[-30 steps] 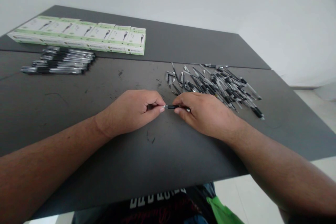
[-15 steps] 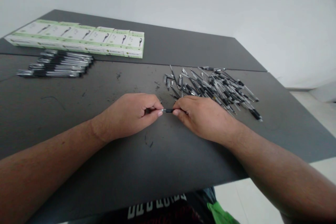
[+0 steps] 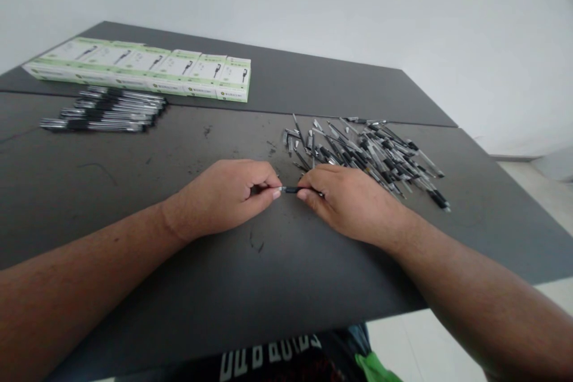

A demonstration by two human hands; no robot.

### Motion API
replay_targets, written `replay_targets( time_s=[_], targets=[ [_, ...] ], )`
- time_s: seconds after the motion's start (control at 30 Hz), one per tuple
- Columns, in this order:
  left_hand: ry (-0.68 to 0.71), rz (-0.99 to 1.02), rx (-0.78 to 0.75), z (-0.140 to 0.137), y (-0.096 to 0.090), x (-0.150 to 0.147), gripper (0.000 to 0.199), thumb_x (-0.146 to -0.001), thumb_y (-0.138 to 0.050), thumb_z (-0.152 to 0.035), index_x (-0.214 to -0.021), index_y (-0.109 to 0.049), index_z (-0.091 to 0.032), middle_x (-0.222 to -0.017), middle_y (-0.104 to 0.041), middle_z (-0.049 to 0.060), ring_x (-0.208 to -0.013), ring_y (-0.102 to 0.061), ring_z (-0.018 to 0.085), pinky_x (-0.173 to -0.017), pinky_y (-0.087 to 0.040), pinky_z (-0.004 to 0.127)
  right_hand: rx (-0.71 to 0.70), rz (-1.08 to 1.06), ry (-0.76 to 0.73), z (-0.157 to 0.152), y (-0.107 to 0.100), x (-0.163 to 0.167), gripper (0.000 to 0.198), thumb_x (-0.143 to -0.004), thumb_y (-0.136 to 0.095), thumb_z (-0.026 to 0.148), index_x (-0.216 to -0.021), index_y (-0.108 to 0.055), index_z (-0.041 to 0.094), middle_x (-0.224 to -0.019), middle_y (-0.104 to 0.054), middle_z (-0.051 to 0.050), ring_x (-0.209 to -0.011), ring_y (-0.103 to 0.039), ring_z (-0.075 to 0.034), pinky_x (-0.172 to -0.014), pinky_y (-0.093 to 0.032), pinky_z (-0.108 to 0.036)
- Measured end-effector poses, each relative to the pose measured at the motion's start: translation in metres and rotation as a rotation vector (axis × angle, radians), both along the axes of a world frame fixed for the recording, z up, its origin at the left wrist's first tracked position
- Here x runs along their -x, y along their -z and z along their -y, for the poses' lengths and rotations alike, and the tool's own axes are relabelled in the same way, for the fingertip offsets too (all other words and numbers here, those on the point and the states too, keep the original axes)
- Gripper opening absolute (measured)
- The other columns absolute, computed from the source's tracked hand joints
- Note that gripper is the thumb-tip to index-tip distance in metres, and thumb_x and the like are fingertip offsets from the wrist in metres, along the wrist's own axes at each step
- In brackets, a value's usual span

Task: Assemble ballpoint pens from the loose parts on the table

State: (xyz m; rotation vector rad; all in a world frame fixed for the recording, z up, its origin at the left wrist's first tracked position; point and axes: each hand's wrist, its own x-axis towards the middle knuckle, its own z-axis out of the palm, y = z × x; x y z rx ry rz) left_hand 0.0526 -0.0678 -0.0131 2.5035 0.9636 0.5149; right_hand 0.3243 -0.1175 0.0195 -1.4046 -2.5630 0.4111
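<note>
Between my two hands a pen (image 3: 292,190) with a black grip lies level, just above the grey table. My left hand (image 3: 239,196) pinches its pale tip end between thumb and forefinger. On the other side, the thumb and fingertips of my right hand (image 3: 344,200) close on the black part; the rest of the pen is mostly hidden by that hand. Right behind my right hand spreads a loose pile of pen parts (image 3: 376,152), with clear barrels, black grips and thin refills crossing each other.
At the back left stands a row of white and green boxes (image 3: 156,71) with pen pictures. In front of them lies a stack of pens (image 3: 107,110), side by side. Dark marks dot the grey table (image 3: 215,298), whose near edge runs by my body.
The whole view has shifted slightly, so everything appears a little to the right and lower. Both hands keep their pinch on the pen, with hardly any other change.
</note>
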Motion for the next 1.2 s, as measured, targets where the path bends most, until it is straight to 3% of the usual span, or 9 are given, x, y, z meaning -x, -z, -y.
replay_targets(
  time_s=[0.27, 0.37, 0.47, 0.7, 0.8, 0.9, 1.07, 1.2],
  targets=[
    [0.013, -0.002, -0.002, 0.0008, -0.0015, -0.0013, 0.028, -0.108, -0.061, -0.042, -0.105, -0.083, -0.026, -0.088, -0.083, 0.003, -0.081, -0.075, 0.022, -0.080, -0.053, 0.033, -0.045, -0.055, 0.049, 0.0009, -0.0008, -0.0012, 0.012, -0.103, -0.083, 0.022, -0.115, -0.078, 0.023, -0.106, -0.084, -0.006, -0.098, -0.078, -0.025, -0.087, -0.055, -0.034],
    [0.015, 0.004, -0.002, 0.0006, -0.0016, -0.0014, 0.028, -0.108, -0.061, -0.041, -0.103, -0.083, -0.026, -0.089, -0.084, 0.003, -0.083, -0.077, 0.022, -0.080, -0.054, 0.033, -0.031, -0.031, 0.026, 0.0004, -0.0017, -0.0005, 0.009, -0.110, -0.076, 0.022, -0.117, -0.081, 0.022, -0.110, -0.085, -0.008, -0.102, -0.080, -0.025, -0.092, -0.057, -0.035],
    [0.007, -0.008, -0.003, 0.0006, -0.0014, -0.0010, 0.028, -0.108, -0.061, -0.041, -0.104, -0.084, -0.025, -0.091, -0.085, 0.004, -0.085, -0.078, 0.023, -0.081, -0.054, 0.034, -0.006, -0.013, 0.002, 0.0005, -0.0020, 0.0003, 0.019, -0.117, -0.066, 0.024, -0.121, -0.084, 0.019, -0.114, -0.087, -0.011, -0.109, -0.081, -0.027, -0.098, -0.058, -0.038],
    [0.007, -0.013, 0.007, 0.0006, -0.0008, -0.0014, 0.029, -0.108, -0.061, -0.042, -0.106, -0.084, -0.025, -0.089, -0.084, 0.004, -0.082, -0.076, 0.023, -0.080, -0.054, 0.034, -0.035, -0.056, 0.046, 0.0007, -0.0009, -0.0002, 0.013, -0.106, -0.081, 0.023, -0.119, -0.081, 0.021, -0.111, -0.087, -0.008, -0.102, -0.080, -0.026, -0.090, -0.056, -0.035],
    [0.015, -0.016, 0.008, 0.0008, -0.0014, -0.0016, 0.028, -0.108, -0.060, -0.041, -0.105, -0.084, -0.025, -0.089, -0.084, 0.003, -0.083, -0.076, 0.023, -0.080, -0.054, 0.034, -0.014, -0.016, 0.024, 0.0006, -0.0019, 0.0005, 0.011, -0.112, -0.074, 0.023, -0.119, -0.082, 0.021, -0.111, -0.088, -0.009, -0.105, -0.081, -0.026, -0.093, -0.057, -0.036],
    [0.024, -0.016, 0.005, 0.0011, -0.0019, -0.0009, 0.028, -0.108, -0.060, -0.041, -0.106, -0.084, -0.026, -0.092, -0.085, 0.004, -0.085, -0.077, 0.023, -0.080, -0.054, 0.034, 0.006, -0.008, 0.004, 0.0013, -0.0028, 0.0010, 0.020, -0.119, -0.064, 0.025, -0.119, -0.084, 0.020, -0.113, -0.089, -0.011, -0.108, -0.082, -0.027, -0.097, -0.058, -0.037],
    [0.025, -0.025, 0.003, 0.0011, -0.0014, -0.0004, 0.026, -0.109, -0.061, -0.039, -0.106, -0.084, -0.026, -0.091, -0.084, 0.004, -0.086, -0.079, 0.023, -0.082, -0.055, 0.034, -0.014, -0.026, 0.032, 0.0019, -0.0025, 0.0011, 0.015, -0.109, -0.080, 0.026, -0.124, -0.082, 0.022, -0.115, -0.089, -0.009, -0.109, -0.082, -0.028, -0.094, -0.058, -0.037],
    [0.026, -0.038, -0.002, 0.0009, -0.0012, -0.0010, 0.027, -0.109, -0.061, -0.040, -0.107, -0.084, -0.026, -0.094, -0.086, 0.004, -0.088, -0.080, 0.024, -0.084, -0.056, 0.034, 0.002, 0.019, 0.001, 0.0014, -0.0027, 0.0017, 0.016, -0.117, -0.069, 0.026, -0.120, -0.084, 0.020, -0.112, -0.089, -0.010, -0.107, -0.083, -0.027, -0.095, -0.058, -0.037]
  ],
)
